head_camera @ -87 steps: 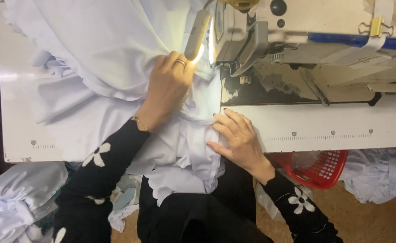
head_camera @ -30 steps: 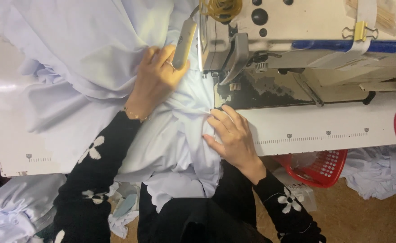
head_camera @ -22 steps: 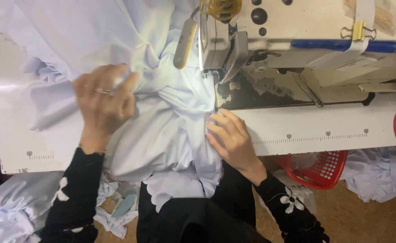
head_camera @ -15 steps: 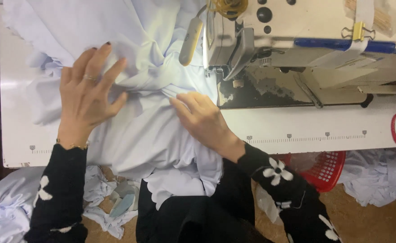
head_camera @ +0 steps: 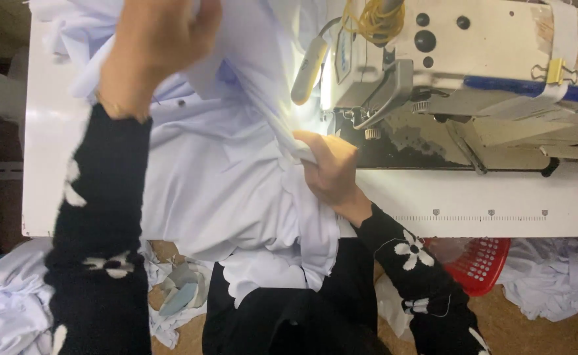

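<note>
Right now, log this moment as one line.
left hand: lifts white fabric | right hand: pinches fabric edge beside sewing machine | table

My left hand [head_camera: 161, 39] is raised high and close to my eyes, fingers curled into a loose fist, knuckles turned away from me, the forearm in its black flowered sleeve running straight down. My right hand [head_camera: 325, 167] lies lower, palm down, fingers bent and pinched together, wrist angled back toward my body, its sleeve slanting down to the right.
</note>
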